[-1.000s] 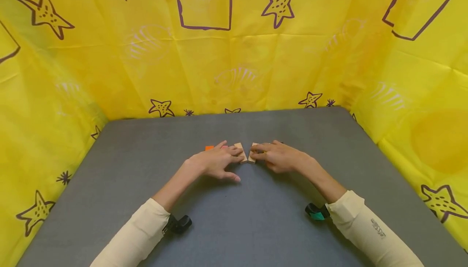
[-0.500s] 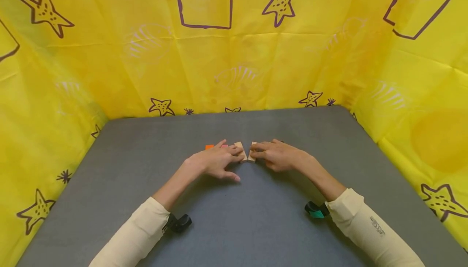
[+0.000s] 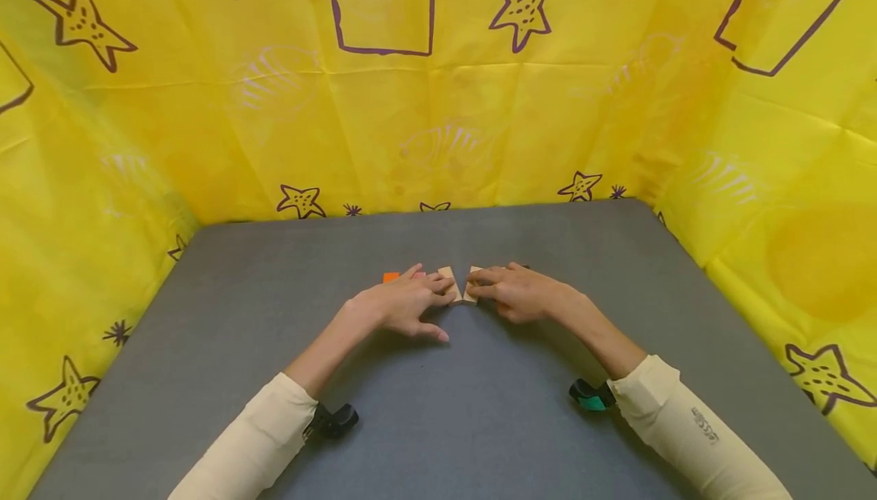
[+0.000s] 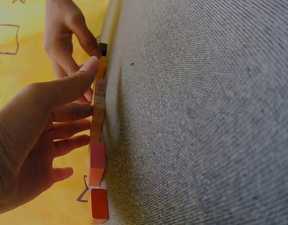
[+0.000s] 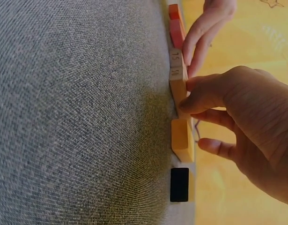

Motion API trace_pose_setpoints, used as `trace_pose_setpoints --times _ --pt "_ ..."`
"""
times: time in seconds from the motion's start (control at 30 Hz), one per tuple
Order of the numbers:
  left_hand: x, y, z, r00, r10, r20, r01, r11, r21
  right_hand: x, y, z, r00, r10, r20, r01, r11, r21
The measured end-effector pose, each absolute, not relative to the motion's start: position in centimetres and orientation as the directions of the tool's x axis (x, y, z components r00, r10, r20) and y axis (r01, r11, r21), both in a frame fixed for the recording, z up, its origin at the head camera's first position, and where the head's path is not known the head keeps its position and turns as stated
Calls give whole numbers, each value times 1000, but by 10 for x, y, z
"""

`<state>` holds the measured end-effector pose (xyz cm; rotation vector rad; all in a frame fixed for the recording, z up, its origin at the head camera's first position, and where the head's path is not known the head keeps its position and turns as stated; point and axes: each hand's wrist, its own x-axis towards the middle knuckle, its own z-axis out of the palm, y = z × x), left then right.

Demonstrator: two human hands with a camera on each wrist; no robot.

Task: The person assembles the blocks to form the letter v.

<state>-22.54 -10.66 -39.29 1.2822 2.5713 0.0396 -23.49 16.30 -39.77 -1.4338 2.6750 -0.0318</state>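
Two small pale wooden blocks lie on the grey surface in a V, their near ends meeting; the left block (image 3: 445, 275) and right block (image 3: 471, 298) bear printed numbers on their near faces, read as 75 and 50 in the right wrist view. My left hand (image 3: 404, 304) rests straight fingers on the left block, with its thumb held apart. At the right block, my right hand (image 3: 524, 292) sets its thumb against the side and its index finger over the top, pinching it. Part of each block is hidden under fingers.
Left of the V stand a red-pink block (image 4: 97, 161) and an orange-red block (image 4: 99, 206). To the right are a yellow-orange block (image 5: 181, 138) and a black-faced block (image 5: 180, 184). Yellow patterned cloth (image 3: 445, 104) walls the back and sides of the grey table (image 3: 452, 424).
Both hands and the wooden blocks keep their places across the frames; only a very slight shift of the head view shows.
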Motion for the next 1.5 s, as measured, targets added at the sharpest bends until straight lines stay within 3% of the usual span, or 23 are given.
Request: trace_pose_setpoints --times 0.7,1.0,1.5 --pt "-224 -111 -392 -592 776 -218 760 627 171 -235 163 -397 -547 -837 -4 -836 547 -55" --pt "-224 -110 -395 -582 768 -268 749 634 191 -236 162 -398 -556 -829 -64 -827 559 -64" --pt "-222 -104 -390 -575 751 -325 742 646 180 -235 164 -397 -546 -837 -38 -834 547 -64"
